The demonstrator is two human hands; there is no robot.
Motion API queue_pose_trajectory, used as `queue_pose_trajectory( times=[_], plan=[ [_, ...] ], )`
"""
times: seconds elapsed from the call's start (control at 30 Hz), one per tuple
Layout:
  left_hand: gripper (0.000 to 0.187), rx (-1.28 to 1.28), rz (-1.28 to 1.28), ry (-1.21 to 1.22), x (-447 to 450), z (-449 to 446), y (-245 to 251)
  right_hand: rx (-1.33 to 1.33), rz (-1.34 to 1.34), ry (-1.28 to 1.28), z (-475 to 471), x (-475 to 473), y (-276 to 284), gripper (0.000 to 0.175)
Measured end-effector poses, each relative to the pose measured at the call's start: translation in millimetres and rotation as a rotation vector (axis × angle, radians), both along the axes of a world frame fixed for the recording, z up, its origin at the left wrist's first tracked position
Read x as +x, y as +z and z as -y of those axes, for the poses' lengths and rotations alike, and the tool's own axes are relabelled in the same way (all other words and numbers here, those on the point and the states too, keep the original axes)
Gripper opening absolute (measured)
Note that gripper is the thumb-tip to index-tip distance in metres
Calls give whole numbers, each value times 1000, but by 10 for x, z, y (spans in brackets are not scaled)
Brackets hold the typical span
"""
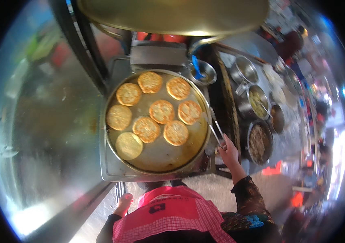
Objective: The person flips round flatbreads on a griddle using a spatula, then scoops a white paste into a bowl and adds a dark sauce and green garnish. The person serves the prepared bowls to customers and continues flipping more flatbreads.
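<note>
My right hand [228,151] grips a pair of metal tongs [216,127]. The tong tips reach over the right rim of a large round pan [157,159], close to a browned flatbread [189,112] and spread apart with nothing visible between them. Several round flatbreads lie flat in the pan, most of them spotted golden brown. A paler one [129,146] sits at the lower left, and another lightly coloured one [119,117] is at the left rim. Down by my waist, left of the pink apron [166,209], my left hand [125,201] hangs with curled fingers; its palm is hidden.
A big metal lid or pan [175,15] looms above the pan's far side. Behind the pan, a bowl [208,73] holds a blue-handled utensil. On the right counter stand metal pots [244,70] and a bowl of shredded food [259,142]. A dark post [81,45] rises at left.
</note>
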State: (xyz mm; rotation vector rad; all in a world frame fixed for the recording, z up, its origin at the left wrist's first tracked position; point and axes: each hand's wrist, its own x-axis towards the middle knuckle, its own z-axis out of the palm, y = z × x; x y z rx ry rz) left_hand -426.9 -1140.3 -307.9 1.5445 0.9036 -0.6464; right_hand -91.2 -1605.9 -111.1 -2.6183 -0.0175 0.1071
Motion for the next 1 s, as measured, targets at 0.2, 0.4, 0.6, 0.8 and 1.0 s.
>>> queue_pose_trajectory(
  times=[0.2,0.4,0.6,0.8,1.0],
  plan=[
    [17,-20,21,-132,-85,-313,-54,-330,221,-228,963,-1465,62,65],
    [17,1,-8,130,-711,-152,145,-479,59,-197,1360,-1549,-329,70],
    [11,115,21,434,-2083,667,62,-176,204,-109,1435,-1291,-673,70],
    [20,588,125,56,-2473,630,500,7,593,260,760,-1415,-63,55],
    [28,500,88,463,-2609,-79,1013,481,128,698,-1472,-2057,247,56]
  ],
)
